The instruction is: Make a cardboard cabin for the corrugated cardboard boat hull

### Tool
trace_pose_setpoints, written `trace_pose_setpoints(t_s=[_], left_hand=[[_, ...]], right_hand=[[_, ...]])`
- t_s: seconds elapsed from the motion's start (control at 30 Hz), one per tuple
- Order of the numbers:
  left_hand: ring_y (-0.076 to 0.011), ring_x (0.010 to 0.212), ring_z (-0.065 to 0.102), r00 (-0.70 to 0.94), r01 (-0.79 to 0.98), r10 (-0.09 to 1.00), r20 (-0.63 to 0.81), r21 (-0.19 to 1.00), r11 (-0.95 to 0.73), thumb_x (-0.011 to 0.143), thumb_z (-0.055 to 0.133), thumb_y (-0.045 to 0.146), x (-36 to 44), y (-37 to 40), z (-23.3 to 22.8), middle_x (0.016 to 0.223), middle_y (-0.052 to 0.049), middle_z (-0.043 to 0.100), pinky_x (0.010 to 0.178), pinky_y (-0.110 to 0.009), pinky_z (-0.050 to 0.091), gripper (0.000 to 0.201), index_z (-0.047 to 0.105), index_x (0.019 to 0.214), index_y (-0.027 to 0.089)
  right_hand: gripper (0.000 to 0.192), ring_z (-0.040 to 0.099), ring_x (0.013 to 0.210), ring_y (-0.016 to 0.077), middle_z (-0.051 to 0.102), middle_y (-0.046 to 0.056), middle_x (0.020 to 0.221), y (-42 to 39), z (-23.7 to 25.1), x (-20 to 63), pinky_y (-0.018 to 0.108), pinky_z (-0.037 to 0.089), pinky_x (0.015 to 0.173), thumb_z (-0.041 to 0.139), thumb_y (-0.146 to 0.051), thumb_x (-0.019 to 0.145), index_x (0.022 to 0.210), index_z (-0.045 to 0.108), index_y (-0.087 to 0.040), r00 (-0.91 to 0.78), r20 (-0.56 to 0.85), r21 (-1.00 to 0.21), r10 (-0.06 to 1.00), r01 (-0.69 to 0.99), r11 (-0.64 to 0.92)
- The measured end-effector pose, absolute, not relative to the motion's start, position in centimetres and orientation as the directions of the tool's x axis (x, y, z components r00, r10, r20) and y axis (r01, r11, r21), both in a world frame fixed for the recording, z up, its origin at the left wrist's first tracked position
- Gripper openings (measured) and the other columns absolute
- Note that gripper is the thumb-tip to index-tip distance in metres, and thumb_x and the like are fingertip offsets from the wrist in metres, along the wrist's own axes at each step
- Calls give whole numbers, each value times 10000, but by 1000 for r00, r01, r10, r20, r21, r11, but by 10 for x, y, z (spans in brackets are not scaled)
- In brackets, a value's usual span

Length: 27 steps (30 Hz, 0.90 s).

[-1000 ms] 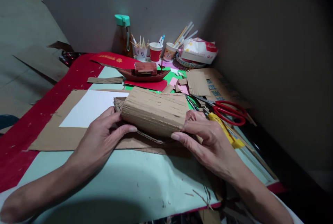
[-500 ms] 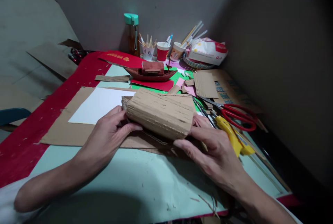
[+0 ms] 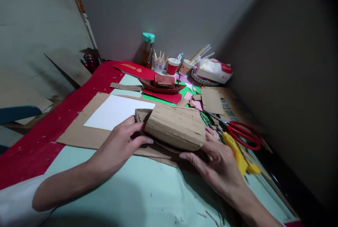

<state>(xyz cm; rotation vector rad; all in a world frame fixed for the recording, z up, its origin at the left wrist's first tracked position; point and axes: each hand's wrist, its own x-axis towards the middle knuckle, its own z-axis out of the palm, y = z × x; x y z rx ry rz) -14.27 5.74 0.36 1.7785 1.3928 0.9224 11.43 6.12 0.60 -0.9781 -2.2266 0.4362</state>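
Note:
Between my two hands is a cardboard model boat (image 3: 177, 126) with a curved, ridged cover over its middle and a pointed end at the left. My left hand (image 3: 126, 137) pinches that pointed end, thumb toward me and fingers partly hidden behind. At the right end, my right hand (image 3: 208, 153) grips the cardboard below the cover, its thumb along the near side. Under the boat lie a flat cardboard sheet (image 3: 76, 130) and a white paper (image 3: 113, 111). Behind it rests a small reddish-brown model boat (image 3: 163, 83) on red and green paper.
On the right lie red-handled scissors (image 3: 244, 135), a yellow utility knife (image 3: 239, 155) and cardboard scraps (image 3: 212, 101). A bottle (image 3: 148, 51), paper cups (image 3: 173, 67) with sticks and pens, and a tissue pack (image 3: 214, 70) stand by the wall. A blue chair (image 3: 18, 113) is at left.
The view has tilted up and turned slightly left, so everything sits lower and mostly further right. Both hands keep hold of the cardboard model boat.

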Motion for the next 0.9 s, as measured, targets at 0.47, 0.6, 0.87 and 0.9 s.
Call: trace_pose_setpoints(t_s=[0.47, 0.6, 0.87, 0.9], left_hand=[[-278, 1063, 562, 128, 464, 988, 92, 875, -142, 830, 582, 196, -140, 56, -2, 947, -52, 557, 965, -410, 432, 122, 701, 812, 212], [-260, 1025, 587, 115, 449, 988, 107, 881, -148, 827, 605, 210, -140, 57, -3, 967, -48, 602, 921, -381, 459, 118, 703, 765, 225], [-247, 1022, 602, 89, 427, 986, 140, 889, -165, 843, 647, 292, -140, 63, 1, 1020, -24, 675, 949, -359, 466, 100, 739, 824, 256], [-247, 998, 603, 81, 433, 987, 140, 887, -162, 845, 648, 307, -140, 63, 2, 1005, -19, 679, 932, -359, 472, 105, 740, 824, 261]], right_hand=[[87, 699, 929, 271, 756, 25, 938, 64, 7, 113, 434, 495, 943, 710, -236, 886, 814, 671, -266, -486, 527, -466, 697, 521, 715], [112, 697, 871, 258, 736, 15, 861, 67, 10, 113, 398, 516, 910, 713, -276, 885, 778, 683, -269, -476, 531, -471, 701, 521, 712], [180, 595, 786, 229, 627, 36, 793, 67, 9, 112, 366, 501, 771, 691, -313, 914, 757, 677, -225, -406, 432, -554, 805, 584, 593], [150, 595, 818, 235, 633, 49, 839, 67, 10, 112, 349, 500, 735, 700, -313, 907, 788, 689, -222, -391, 423, -568, 818, 588, 575]])
